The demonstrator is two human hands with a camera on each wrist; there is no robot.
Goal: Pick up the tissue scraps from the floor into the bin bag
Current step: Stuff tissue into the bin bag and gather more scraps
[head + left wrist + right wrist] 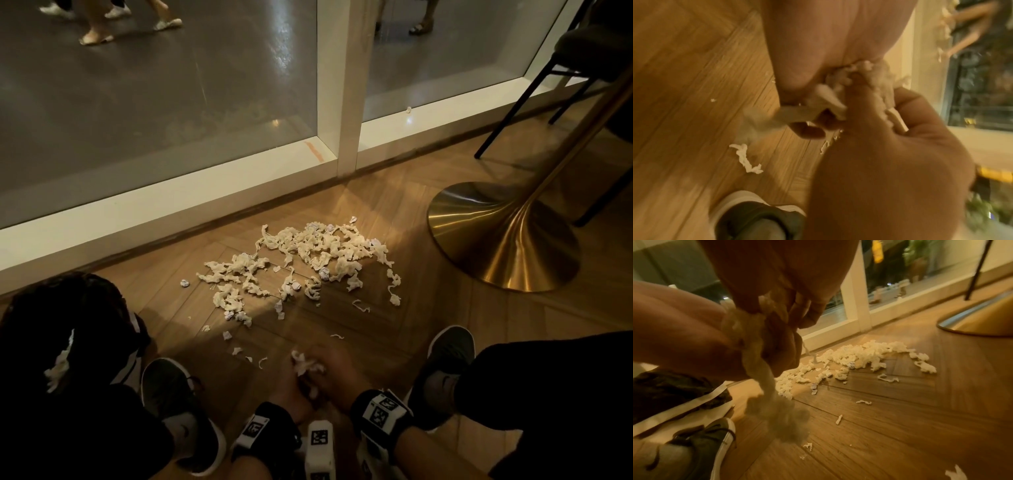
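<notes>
Twisted white tissue scraps [301, 260] lie in a wide pile on the wooden floor by the window sill. Low between my feet, my left hand [294, 383] and right hand [334, 371] are pressed together round a wad of scraps [306, 366]. In the left wrist view the wad [846, 91] is squeezed between my left thumb and the right hand [807, 48]. The right wrist view shows a strand of the wad [772, 402] hanging below both hands. The black bin bag [68, 325] stands at my left, with some scraps inside its mouth.
My two dark shoes [178, 404] [442, 370] flank the hands. A brass table base [503, 236] and black chair legs [513, 99] stand at the right. A glass wall with a white sill [171, 202] runs behind the pile. Small loose scraps [863, 402] dot the nearer floor.
</notes>
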